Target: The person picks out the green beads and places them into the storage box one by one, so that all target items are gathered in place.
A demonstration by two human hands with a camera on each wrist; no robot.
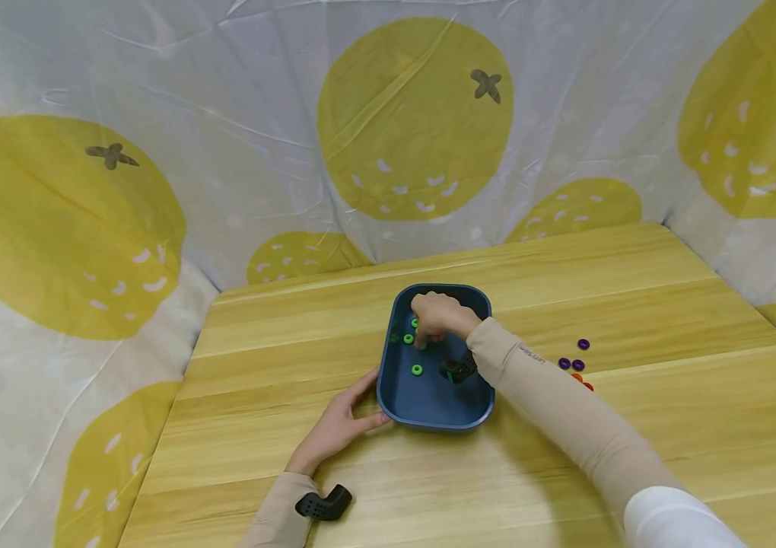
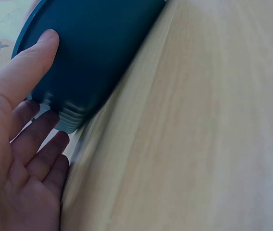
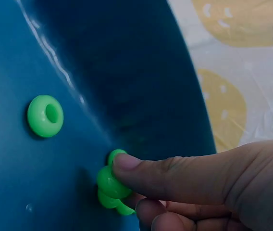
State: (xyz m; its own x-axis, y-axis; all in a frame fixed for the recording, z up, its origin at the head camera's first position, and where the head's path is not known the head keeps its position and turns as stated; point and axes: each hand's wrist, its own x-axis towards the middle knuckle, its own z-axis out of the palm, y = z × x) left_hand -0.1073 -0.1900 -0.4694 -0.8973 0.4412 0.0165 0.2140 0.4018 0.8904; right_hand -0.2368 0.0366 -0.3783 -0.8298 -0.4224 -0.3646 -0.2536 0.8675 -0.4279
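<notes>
A blue tray (image 1: 439, 403) with rounded corners stands on the wooden table. My left hand (image 1: 336, 422) is at its near left corner. In the left wrist view the thumb (image 2: 43, 53) lies against the outer wall, and the loosely bent fingers touch the corner. Reaching inside the tray, my right hand (image 1: 439, 314) pinches a green ring (image 3: 112, 184) between thumb and fingers. More green rings cluster right beside the fingertips, partly hidden. Apart from these lies another green ring (image 3: 45, 116) on the tray floor. Nearer me in the tray is a green ring (image 1: 417, 370).
Right of the tray, several purple rings (image 1: 577, 365) lie on the table (image 1: 278, 358) close to an orange ring (image 1: 577, 377) and a red one (image 1: 589, 387), partly hidden by the right sleeve. A lemon-patterned cloth (image 1: 258, 152) hangs behind the table.
</notes>
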